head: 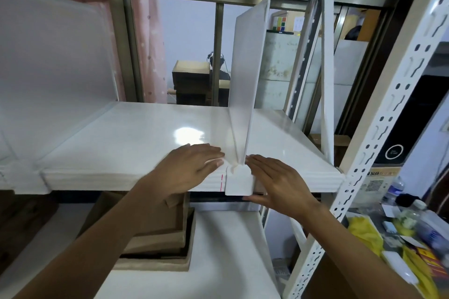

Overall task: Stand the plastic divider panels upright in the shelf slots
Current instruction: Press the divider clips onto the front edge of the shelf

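Note:
A translucent white plastic divider panel [247, 73] stands upright on the glossy white shelf [136, 141], its white foot clip [239, 182] hooked over the shelf's front edge. My left hand [192, 165] lies flat on the shelf just left of the panel's base, fingertips touching it. On the other side, my right hand [279, 182] rests flat at the shelf edge, with its thumb under the clip. Another large translucent panel [48, 60] stands at the far left of the shelf.
White perforated rack uprights [393, 114] rise on the right. Cardboard boxes [160, 233] sit on the lower shelf. A cluttered table with a yellow cloth [364, 233] and bottles is at the lower right. A person sits far behind the rack.

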